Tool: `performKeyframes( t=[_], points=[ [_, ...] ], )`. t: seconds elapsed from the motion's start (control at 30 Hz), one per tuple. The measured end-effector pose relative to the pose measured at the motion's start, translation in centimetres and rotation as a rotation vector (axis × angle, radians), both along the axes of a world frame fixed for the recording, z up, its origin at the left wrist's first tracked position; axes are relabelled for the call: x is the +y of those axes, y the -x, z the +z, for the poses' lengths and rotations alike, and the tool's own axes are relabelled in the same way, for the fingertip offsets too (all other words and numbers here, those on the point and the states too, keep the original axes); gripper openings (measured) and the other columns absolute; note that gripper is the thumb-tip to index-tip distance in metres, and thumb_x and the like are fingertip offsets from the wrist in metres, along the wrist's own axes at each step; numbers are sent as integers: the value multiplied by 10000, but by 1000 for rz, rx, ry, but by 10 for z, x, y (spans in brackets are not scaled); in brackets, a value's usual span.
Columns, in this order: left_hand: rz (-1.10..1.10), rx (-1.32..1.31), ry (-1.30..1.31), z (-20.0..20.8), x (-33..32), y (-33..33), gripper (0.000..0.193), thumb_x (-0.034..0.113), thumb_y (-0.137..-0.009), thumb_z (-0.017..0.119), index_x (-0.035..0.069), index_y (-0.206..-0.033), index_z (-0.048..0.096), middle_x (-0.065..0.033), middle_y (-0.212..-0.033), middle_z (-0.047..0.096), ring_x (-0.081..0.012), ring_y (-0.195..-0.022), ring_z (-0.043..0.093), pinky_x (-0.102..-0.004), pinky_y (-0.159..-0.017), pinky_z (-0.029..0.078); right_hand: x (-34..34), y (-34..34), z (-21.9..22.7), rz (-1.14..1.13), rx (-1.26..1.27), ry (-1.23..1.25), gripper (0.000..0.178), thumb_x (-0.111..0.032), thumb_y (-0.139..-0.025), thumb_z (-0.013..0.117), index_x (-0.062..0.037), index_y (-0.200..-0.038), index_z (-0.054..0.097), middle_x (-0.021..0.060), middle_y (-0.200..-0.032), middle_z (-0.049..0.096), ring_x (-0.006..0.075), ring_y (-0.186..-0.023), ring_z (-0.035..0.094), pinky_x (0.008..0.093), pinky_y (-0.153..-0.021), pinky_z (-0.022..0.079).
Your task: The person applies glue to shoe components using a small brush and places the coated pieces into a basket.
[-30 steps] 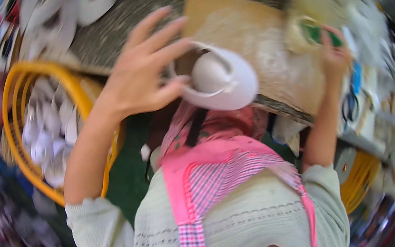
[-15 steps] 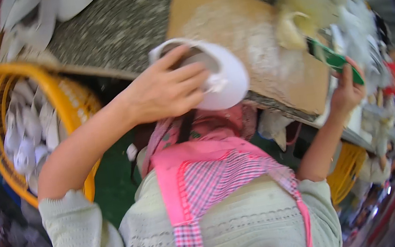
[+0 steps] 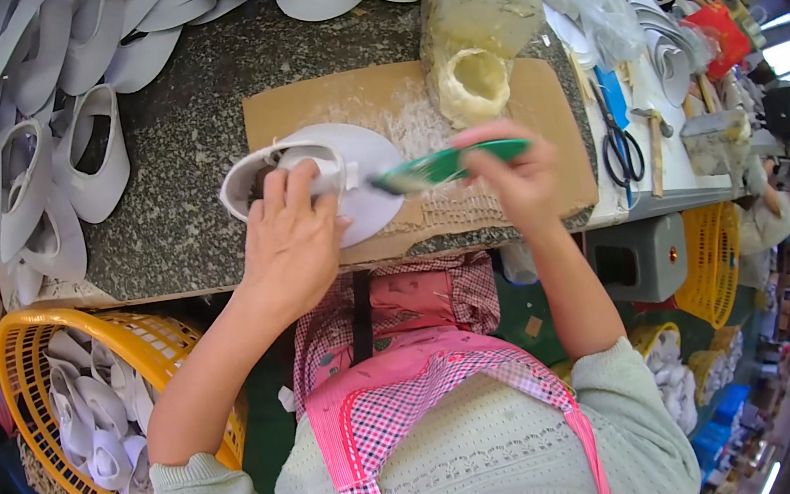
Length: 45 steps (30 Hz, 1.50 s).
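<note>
Holding: left hand (image 3: 290, 252), fingers curled on white upper (image 3: 368, 212), over card (image 3: 548, 114); right hand (image 3: 522, 184), gripping green brush (image 3: 444, 167), blurred, at upper. Brushing seemingly under way; coverage cannot be told. Far left: loose uppers (image 3: 99, 201), stage unclear.

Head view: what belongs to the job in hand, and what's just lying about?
In use:
white shoe, in the left hand
green-handled tool, tip blurred, in the right hand
cardboard sheet, under the shoe
crusted container, probably

Lying about, apparently:
black-handled scissors
hammer
grey box
</note>
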<state>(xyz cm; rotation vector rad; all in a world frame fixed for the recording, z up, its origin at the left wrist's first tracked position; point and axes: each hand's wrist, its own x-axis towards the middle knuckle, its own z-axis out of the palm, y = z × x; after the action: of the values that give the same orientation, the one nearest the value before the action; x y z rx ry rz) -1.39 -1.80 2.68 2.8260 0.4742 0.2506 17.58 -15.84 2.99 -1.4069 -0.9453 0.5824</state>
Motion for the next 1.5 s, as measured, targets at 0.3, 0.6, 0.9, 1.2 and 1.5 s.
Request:
performKeyframes(
  t=[0.3, 0.6, 0.9, 1.2, 1.5],
  points=[
    [-378, -94, 2, 43, 53, 7, 262, 184, -589, 676, 11, -746, 558, -129, -945, 530, -286, -933, 512, -350, -768, 455, 26, -10, -4, 428, -418, 11, 160, 12, -708, 625, -34, -859, 647, 103, -809, 650, 185, -720, 629, 272, -640, 484],
    [-540, 245, 180, 18, 68, -11, 279, 185, -550, 717, 29, -711, 551, -80, -770, 506, -263, -766, 534, -356, -657, 445, 0, -7, 1, 194, -205, -34, 119, 6, -758, 605, -16, -871, 634, 83, -785, 641, 111, -679, 599, 232, -576, 475],
    [35, -82, 642, 70, 36, -9, 475, 253, -630, 732, 13, -1017, 594, -136, -805, 634, -176, -737, 628, -259, -648, 467, -10, -97, 18, -203, -506, 26, 116, 14, -743, 612, -16, -854, 628, 77, -783, 631, 119, -712, 583, 224, -630, 444],
    [273, 71, 1610, 22, 23, -22, 838, 693, -795, 57, 110, -1396, 68, -95, -1359, 342, -250, -1223, 337, -424, -996, 241, -43, -72, 8, -205, -24, -47, 124, 17, -787, 577, 25, -904, 615, 84, -818, 624, 114, -622, 576, 205, -534, 464],
    [297, -398, 1894, 17, 15, -14, 972, 779, -715, 149, 86, -1390, 58, -143, -1421, 172, -287, -1278, 252, -428, -1037, 207, 20, 8, -1, 289, -337, -238, 162, 38, -757, 591, 10, -913, 624, 91, -837, 635, 112, -730, 601, 225, -584, 468]
  ],
)
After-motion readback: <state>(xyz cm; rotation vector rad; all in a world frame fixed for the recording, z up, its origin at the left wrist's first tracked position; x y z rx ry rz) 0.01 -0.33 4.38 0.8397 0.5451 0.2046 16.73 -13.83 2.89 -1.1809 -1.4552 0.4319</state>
